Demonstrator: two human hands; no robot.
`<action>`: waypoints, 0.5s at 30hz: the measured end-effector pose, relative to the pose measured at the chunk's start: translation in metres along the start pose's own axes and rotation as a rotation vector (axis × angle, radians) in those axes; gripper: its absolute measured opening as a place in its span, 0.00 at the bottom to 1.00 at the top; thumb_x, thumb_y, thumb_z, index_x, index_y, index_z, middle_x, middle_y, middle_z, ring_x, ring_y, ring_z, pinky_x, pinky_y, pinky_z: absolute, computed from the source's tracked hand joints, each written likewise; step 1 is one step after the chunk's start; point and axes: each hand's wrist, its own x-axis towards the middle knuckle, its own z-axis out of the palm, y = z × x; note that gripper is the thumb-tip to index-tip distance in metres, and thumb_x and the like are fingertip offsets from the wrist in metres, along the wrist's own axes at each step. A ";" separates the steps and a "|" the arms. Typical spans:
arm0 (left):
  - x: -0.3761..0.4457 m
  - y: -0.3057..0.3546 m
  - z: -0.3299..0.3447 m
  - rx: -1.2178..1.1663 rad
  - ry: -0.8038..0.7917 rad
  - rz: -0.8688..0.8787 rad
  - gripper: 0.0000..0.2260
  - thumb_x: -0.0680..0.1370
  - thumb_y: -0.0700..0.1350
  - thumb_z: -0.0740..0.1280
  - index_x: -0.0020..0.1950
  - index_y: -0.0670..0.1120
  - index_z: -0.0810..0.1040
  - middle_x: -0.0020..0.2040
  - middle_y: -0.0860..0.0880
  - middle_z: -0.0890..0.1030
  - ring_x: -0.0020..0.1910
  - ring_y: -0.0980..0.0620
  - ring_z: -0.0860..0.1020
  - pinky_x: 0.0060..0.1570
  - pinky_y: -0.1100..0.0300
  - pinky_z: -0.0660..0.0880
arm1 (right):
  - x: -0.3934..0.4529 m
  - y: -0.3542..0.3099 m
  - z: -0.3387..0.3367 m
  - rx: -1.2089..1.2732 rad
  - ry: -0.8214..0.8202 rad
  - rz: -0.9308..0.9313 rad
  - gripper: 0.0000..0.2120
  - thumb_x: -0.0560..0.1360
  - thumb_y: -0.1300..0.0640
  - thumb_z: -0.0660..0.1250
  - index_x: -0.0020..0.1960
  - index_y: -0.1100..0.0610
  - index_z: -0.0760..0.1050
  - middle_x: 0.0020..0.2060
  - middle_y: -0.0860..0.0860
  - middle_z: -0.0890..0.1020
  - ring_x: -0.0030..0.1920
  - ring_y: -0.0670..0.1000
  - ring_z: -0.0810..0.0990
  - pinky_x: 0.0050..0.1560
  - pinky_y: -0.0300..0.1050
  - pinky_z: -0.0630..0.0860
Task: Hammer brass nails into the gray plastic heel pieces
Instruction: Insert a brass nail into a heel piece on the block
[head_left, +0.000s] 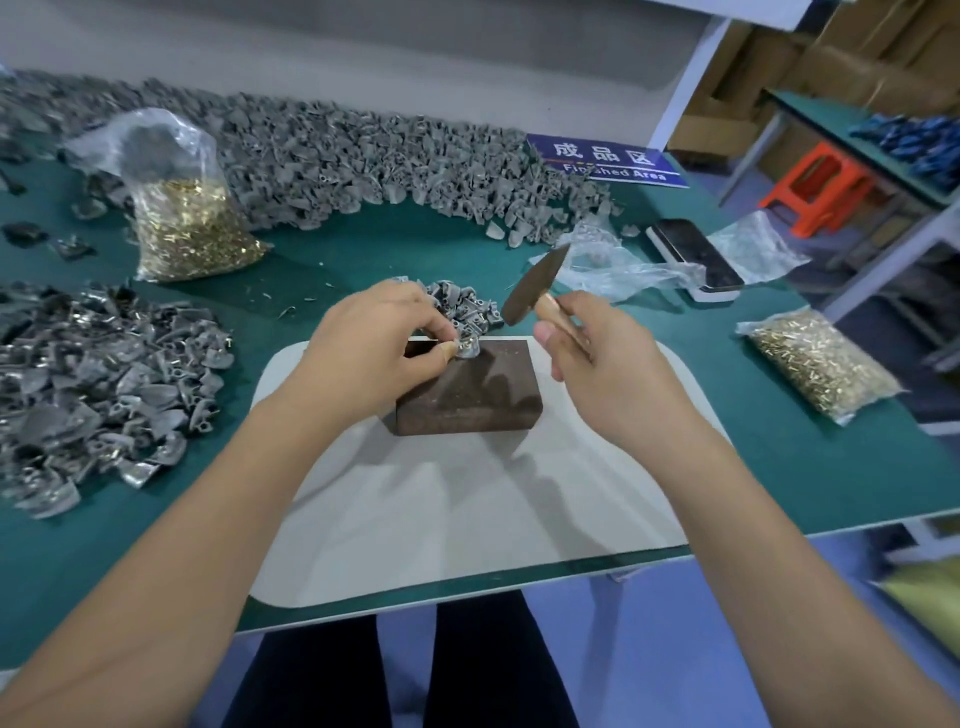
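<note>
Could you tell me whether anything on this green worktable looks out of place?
A black smartphone lies among crumpled clear plastic bags near the raised wooden-handled hammer. A few loose nails lie scattered on the mat.

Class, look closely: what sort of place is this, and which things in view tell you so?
Probably a small factory workbench: heaps of gray heel pieces, bags of brass nails, and a blue "Finished Area" sign.

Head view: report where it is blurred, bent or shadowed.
Head view: the hammer gripped by the right hand is smeared by motion blur; wide-angle distortion bows the table edge and the frame corners go soft; soft shadows of both forearms fall on the white mat; the heel piece pinched by the left hand on the dark block is fairly sharp.
</note>
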 end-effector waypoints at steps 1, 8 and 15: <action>0.000 0.000 -0.001 0.005 0.000 -0.007 0.01 0.76 0.50 0.74 0.47 0.54 0.85 0.46 0.55 0.80 0.51 0.51 0.77 0.48 0.51 0.75 | -0.001 -0.004 -0.001 -0.064 -0.023 0.004 0.06 0.83 0.42 0.60 0.56 0.43 0.71 0.39 0.43 0.79 0.43 0.51 0.77 0.42 0.49 0.69; 0.000 -0.001 0.000 -0.016 -0.024 -0.039 0.03 0.77 0.50 0.73 0.49 0.53 0.85 0.46 0.53 0.79 0.52 0.51 0.76 0.49 0.54 0.72 | -0.010 -0.021 0.006 -0.109 0.080 -0.023 0.15 0.84 0.40 0.55 0.43 0.46 0.66 0.34 0.46 0.76 0.41 0.57 0.75 0.38 0.52 0.71; 0.000 -0.001 0.001 -0.017 -0.038 -0.055 0.04 0.76 0.49 0.73 0.50 0.53 0.85 0.47 0.53 0.79 0.52 0.51 0.76 0.47 0.53 0.72 | -0.015 -0.034 0.022 -0.024 0.066 0.015 0.16 0.85 0.41 0.53 0.44 0.49 0.65 0.35 0.49 0.77 0.41 0.59 0.76 0.40 0.55 0.73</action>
